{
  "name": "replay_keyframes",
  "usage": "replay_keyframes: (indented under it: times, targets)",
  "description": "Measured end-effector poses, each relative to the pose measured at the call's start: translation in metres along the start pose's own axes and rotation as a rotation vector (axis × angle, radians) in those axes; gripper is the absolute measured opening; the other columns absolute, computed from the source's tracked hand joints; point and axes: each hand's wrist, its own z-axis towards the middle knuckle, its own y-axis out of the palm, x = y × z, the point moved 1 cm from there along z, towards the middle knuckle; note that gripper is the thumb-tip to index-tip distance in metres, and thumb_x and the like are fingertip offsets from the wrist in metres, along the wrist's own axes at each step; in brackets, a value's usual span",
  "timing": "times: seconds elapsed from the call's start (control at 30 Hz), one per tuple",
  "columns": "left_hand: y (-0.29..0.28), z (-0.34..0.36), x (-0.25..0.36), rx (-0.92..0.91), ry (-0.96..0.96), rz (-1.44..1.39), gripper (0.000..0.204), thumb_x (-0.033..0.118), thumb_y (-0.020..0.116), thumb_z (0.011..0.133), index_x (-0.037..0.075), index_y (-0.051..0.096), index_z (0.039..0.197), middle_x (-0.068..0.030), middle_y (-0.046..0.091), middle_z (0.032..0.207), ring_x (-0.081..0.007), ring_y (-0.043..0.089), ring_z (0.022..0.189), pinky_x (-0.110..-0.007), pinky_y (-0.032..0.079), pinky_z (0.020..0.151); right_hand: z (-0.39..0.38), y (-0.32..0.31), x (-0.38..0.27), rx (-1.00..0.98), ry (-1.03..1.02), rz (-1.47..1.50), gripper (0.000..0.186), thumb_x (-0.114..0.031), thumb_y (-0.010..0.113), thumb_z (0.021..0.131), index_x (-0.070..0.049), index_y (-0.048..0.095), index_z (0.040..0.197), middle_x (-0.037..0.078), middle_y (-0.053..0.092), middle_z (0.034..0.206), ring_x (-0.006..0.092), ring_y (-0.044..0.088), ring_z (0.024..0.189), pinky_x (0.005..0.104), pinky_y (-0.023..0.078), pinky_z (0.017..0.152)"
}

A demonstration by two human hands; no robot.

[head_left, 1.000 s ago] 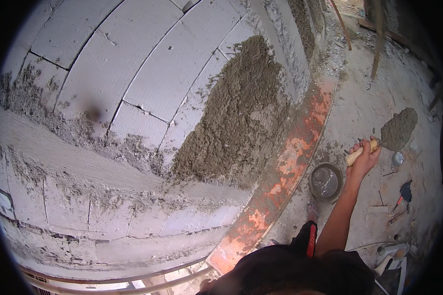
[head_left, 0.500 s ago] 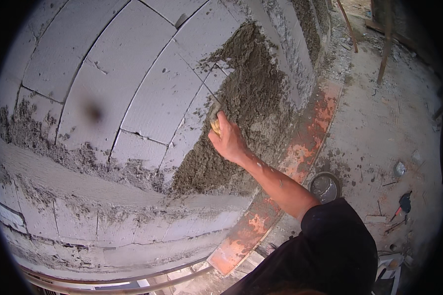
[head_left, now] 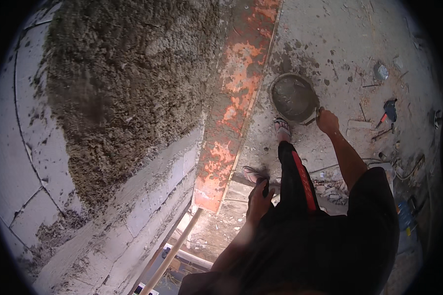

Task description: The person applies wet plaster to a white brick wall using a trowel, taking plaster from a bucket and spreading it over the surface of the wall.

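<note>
Curling at the lower right rim of a round mortar bucket (head_left: 272,95), the right hand (head_left: 328,121) was clenched in the right-centre of the frame, although whether its fingers grasped the rim, a handle or a tool could not be made out. The bucket stood right of upper centre on the concrete floor (head_left: 339,29), with wet grey mortar (head_left: 296,98) in it. Near the bottom centre, the left hand (head_left: 260,200) lay against the dark trousers (head_left: 286,169), which bore a red stripe; its grip could not be told. Just below the bucket stood one sandalled foot (head_left: 282,130), with the other sandalled foot (head_left: 254,173) lower and to the left. A rough coat of plaster (head_left: 128,88) covered much of the upper left of the frame, bordered at far left and below by pale wall blocks (head_left: 39,216). Between plaster and bucket ran a mortar-smeared orange board (head_left: 214,177), slanting from top centre down toward a pale pole (head_left: 172,250) at the bottom. Toward the right edge lay a dark tool with a red handle (head_left: 388,111), and above it, a shiny round object (head_left: 381,71).
</note>
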Motion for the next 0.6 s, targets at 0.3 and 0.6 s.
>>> replay_keyframes:
  times: [0.3, 0.6]
  targets:
    - [0.126, 0.113, 0.064, -0.268, 0.116, 0.263, 0.057, 0.033, 0.071, 0.084, 0.013, 0.055, 0.135, -0.0095, 0.031, 0.154, -0.0336, 0.018, 0.147, -0.062, 0.019, 0.114, 0.149, 0.210, 0.013, -0.100, 0.178, 0.093, 0.026, -0.020, 0.054, 0.088, 0.002, 0.065, 0.095, 0.026, 0.068, 0.100, 0.0416, 0.067, 0.095, 0.0516, 0.054, 0.083]
    - [0.124, 0.107, 0.066, -0.335, 0.182, 0.413, 0.056, 0.030, 0.072, 0.083, 0.013, 0.056, 0.133, -0.0112, 0.034, 0.152, -0.0336, 0.021, 0.146, -0.058, 0.020, 0.115, 0.095, 0.244, 0.021, -0.202, -0.103, 0.580, 0.034, -0.018, 0.067, 0.079, 0.005, 0.063, 0.104, 0.019, 0.064, 0.066, 0.0301, 0.066, 0.067, 0.0450, 0.051, 0.066]
